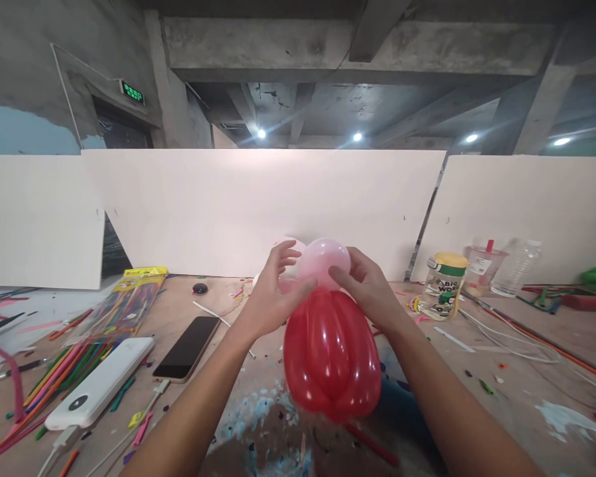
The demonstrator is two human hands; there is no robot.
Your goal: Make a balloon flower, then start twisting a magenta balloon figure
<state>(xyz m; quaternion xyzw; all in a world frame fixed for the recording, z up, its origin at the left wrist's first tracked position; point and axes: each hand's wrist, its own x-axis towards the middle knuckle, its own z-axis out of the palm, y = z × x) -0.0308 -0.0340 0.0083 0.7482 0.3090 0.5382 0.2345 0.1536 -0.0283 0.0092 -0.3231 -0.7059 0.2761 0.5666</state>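
Note:
A twisted balloon figure is held up in front of me, above the table. Its lower part is a ribbed bundle of shiny red balloons (332, 354). On top sits a round pale pink balloon (322, 260), with another pale balloon partly hidden behind my left fingers. My left hand (274, 291) cups the figure from the left, thumb at the join of pink and red, fingers curved and somewhat spread. From the right, my right hand (366, 281) grips the pink balloon, its thumb pressed on the front and its fingers mostly hidden behind.
To the left lie a black phone (187, 348), a white power bank (100, 382) with a cable and a bag of long balloons (124, 305). A yellow-lidded cup (443, 286) and a clear plastic bottle (516, 268) stand right. White panels (263, 205) rise behind the table.

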